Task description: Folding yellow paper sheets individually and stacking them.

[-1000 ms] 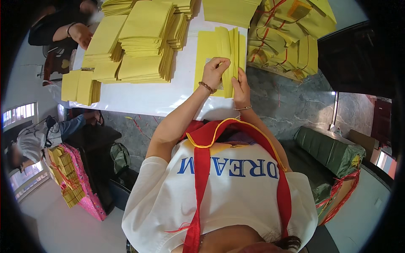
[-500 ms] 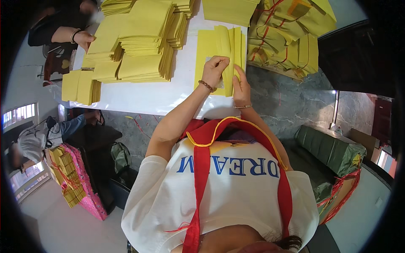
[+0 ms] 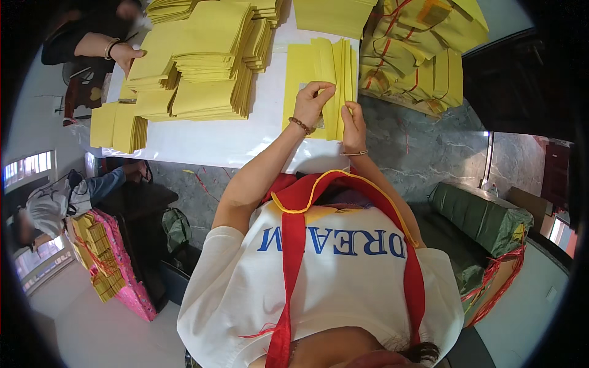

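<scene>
From the head camera: just past 12 o'clock, the left hand [image 3: 313, 104] stays pinching a raised fold of flat, yellow paper sheets [image 3: 325, 61]. The right hand [image 3: 354, 127] has shifted to their outer edge, fingertips bunched, any grip unclear, apparently leaving the left to steady the fold. Stacks of yellow folded paper [image 3: 208, 27] crowd the white-covered desk [image 3: 202, 140] at 11 o'clock; grey marbled floor [image 3: 396, 153] shows at 2.

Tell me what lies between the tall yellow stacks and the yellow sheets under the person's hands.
Only a strip of white tabletop shows between the tall yellow stacks and the yellow sheets, as seen in the head view.
</scene>
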A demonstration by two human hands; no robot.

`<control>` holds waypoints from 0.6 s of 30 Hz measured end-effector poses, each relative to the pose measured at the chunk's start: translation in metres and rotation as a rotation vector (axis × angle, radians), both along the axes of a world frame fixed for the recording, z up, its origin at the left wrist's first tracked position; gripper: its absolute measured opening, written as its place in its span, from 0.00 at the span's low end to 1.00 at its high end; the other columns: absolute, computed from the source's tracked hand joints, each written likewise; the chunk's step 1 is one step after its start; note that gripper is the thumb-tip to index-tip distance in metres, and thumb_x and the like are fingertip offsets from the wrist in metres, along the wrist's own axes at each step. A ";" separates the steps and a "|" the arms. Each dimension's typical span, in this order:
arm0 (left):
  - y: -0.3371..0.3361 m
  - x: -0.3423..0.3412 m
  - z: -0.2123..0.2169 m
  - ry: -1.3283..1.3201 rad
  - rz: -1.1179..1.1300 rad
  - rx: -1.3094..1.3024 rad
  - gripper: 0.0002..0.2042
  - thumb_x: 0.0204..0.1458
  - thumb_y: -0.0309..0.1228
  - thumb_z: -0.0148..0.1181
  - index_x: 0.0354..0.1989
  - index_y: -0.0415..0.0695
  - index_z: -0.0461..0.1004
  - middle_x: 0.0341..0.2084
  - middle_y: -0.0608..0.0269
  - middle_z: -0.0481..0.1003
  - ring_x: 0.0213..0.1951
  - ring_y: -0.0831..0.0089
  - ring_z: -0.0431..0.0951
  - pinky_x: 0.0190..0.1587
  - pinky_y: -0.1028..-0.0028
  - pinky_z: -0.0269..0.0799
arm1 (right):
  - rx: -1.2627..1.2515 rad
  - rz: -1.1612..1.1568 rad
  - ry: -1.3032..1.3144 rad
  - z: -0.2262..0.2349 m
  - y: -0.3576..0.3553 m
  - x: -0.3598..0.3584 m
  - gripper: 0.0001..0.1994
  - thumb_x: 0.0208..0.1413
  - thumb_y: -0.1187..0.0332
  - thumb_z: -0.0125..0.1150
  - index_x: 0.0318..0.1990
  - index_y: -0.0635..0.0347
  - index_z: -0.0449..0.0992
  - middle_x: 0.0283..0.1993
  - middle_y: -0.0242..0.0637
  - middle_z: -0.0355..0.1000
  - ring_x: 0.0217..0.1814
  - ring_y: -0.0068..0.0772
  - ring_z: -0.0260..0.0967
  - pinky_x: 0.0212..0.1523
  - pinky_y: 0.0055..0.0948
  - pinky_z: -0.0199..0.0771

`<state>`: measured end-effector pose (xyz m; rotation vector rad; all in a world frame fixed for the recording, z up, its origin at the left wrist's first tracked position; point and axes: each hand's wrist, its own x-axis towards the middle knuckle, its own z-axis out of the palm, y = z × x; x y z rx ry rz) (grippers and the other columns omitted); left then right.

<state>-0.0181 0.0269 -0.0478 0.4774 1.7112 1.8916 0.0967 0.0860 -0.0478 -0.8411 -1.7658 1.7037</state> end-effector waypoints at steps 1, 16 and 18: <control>0.000 0.000 0.000 0.000 -0.001 0.000 0.09 0.45 0.33 0.61 0.31 0.40 0.76 0.18 0.72 0.68 0.19 0.86 0.59 0.20 0.83 0.54 | -0.023 -0.008 0.035 -0.002 0.000 0.000 0.11 0.56 0.65 0.47 0.42 0.62 0.65 0.33 0.39 0.66 0.36 0.25 0.63 0.39 0.24 0.62; 0.004 0.006 0.015 0.218 0.011 -0.164 0.12 0.40 0.33 0.61 0.32 0.39 0.73 0.22 0.65 0.69 0.22 0.80 0.62 0.23 0.79 0.59 | 0.136 0.130 0.019 0.017 -0.001 0.003 0.15 0.57 0.63 0.44 0.46 0.63 0.65 0.38 0.42 0.67 0.40 0.29 0.64 0.42 0.25 0.62; 0.001 0.006 0.013 0.081 0.016 -0.226 0.11 0.43 0.29 0.56 0.35 0.39 0.72 0.21 0.65 0.67 0.22 0.80 0.62 0.24 0.79 0.59 | 0.180 0.000 0.163 0.010 -0.006 -0.005 0.16 0.58 0.63 0.43 0.47 0.64 0.64 0.41 0.43 0.66 0.42 0.30 0.64 0.44 0.25 0.62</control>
